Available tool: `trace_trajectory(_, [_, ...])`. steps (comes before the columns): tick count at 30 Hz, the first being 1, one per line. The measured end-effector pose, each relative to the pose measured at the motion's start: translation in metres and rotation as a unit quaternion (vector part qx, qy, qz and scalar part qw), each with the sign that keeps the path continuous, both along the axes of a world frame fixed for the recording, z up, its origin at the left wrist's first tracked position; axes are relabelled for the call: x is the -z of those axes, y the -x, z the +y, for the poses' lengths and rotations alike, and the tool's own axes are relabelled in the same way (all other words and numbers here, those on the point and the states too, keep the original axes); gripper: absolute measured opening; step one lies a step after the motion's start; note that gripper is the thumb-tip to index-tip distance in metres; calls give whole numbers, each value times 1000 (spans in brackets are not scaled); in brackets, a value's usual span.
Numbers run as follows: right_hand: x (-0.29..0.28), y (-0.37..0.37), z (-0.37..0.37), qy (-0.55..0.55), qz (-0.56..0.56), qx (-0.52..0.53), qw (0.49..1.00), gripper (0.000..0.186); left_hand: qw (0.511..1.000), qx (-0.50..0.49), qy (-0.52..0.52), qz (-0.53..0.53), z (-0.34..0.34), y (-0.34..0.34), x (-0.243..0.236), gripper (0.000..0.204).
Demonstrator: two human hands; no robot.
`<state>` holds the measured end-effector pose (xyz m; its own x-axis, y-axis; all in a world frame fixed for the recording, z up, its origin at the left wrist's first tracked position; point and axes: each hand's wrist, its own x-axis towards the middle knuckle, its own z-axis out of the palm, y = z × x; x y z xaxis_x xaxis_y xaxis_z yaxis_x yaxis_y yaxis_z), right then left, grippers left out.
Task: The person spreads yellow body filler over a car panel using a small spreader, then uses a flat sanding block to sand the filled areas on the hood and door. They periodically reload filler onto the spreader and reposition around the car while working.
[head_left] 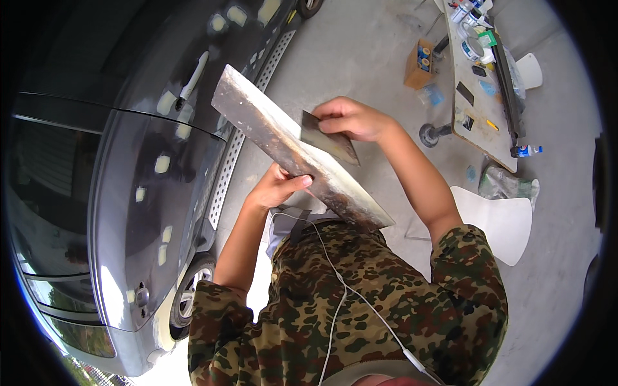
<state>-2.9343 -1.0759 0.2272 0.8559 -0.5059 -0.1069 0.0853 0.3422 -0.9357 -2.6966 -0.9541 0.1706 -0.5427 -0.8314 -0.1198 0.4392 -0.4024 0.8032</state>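
Note:
My left hand [278, 190] grips a long, flat board [257, 122] by its lower edge, the thumb lying on the near face. The board is tilted in front of my chest, stained dark and rusty brown, with a pale cream smear along its upper edge. My right hand [353, 119] pinches a thin dark rectangular putty spreader [331, 144] along its top. The spreader lies over the board's upper edge; whether it touches the pale smear I cannot make out.
On the left stands a dark grey car [129, 193] with several pale filler patches [162, 163] and a perforated side step [225, 183]. To the right are a cluttered table [470, 119], a cardboard box [415, 74] and a white chair [499, 222]. A white cable [335, 270] hangs over my shirt.

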Motion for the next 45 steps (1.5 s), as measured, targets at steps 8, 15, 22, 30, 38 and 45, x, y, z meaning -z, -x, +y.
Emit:
trace_trajectory(8, [109,107,38,-70,241,112,961,23,998,-59,-24,-8,2,-11,30,43])
trace_trajectory(15, [180,151,157,-299,-34,613,731,30,1000,-27,-10,-3,-20,-10,56,57])
trace_trajectory(22, [150,99,139,-331,-138,622,696,24,993,43,-105,30,-34,51,78,67])
trace_trajectory(30, [166,171,56,-267,25,361,893,31,983,-56,-164,-54,-61,164,97,48])
trace_trajectory(38, [268,508,-2,-134,434,776,439,63,960,-191,-170,-118,-77,228,83,47])
trace_trajectory(45, [291,594,-63,-202,610,605,470,67,937,-259,-151,-180,-53,233,68,50])
